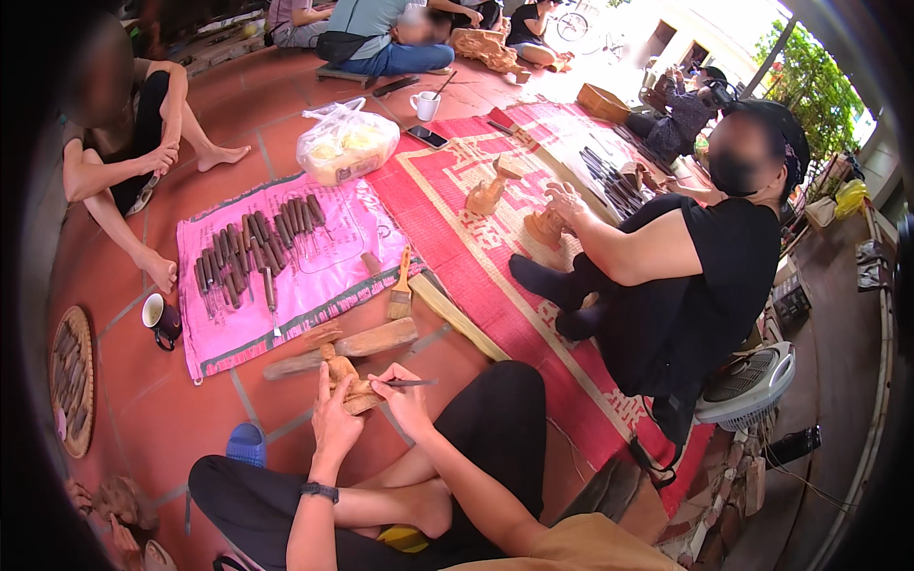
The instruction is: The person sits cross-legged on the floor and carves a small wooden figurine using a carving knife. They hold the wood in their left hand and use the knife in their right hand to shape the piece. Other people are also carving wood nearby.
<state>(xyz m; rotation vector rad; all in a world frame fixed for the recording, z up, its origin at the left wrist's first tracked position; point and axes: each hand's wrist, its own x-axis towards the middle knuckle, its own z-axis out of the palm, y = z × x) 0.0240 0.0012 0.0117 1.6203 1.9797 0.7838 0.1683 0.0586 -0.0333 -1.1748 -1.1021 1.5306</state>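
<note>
My left hand [335,421] grips a small carved wooden figure [337,365] by its lower part, above my crossed legs. Held like a pen in my right hand [405,402] is a slim dark pencil-like tool [413,383]; its working tip is hidden by the fingers, close against the figure's base. Just beyond the figure, two wooden blocks [386,337] lie on the tiles. A flat paintbrush [401,293] rests behind them. Many carving chisels with dark handles [255,243] are laid out in rows on a pink sack [221,348].
To the right, a co-worker [705,257] sits on a red mat [447,200], hands on another carving [545,228]. A dark mug [160,319] and a basket of tools [72,381] stand left. Another person [124,143] sits at the far left; a plastic bag [345,143] lies ahead.
</note>
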